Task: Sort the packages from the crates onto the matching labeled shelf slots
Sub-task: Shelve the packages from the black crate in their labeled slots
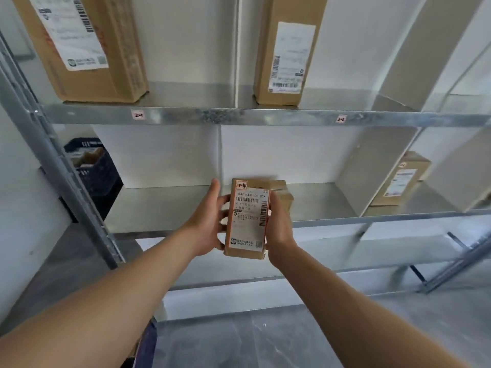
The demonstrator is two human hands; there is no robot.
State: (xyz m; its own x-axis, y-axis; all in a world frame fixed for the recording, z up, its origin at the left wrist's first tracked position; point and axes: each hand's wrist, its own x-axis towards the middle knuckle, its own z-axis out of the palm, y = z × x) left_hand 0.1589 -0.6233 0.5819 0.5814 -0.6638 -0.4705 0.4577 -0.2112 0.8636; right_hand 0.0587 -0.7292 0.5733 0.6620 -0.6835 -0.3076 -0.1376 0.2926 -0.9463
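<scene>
Metal shelving (265,116): slot tags on its upper ledge. Package (248,221): upright in front of the shelving's middle tier, label facing the camera. Left hand (205,223), right hand (279,227): fingers curled round the package's sides.

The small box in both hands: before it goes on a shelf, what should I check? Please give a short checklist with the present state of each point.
1. Hold: the left hand and the right hand grip the small box on its two sides: ok.
2. Slot tag at the top of the box is readable: blurred, perhaps 1-4: cannot tell.
3. Upper shelf labels are readable: 2-1 and 2-2: ok.
4. Label of the middle shelf: none in sight: cannot tell.
5. Free room there: another box lies right behind the held one, with bare shelf to its left: ok.
</scene>
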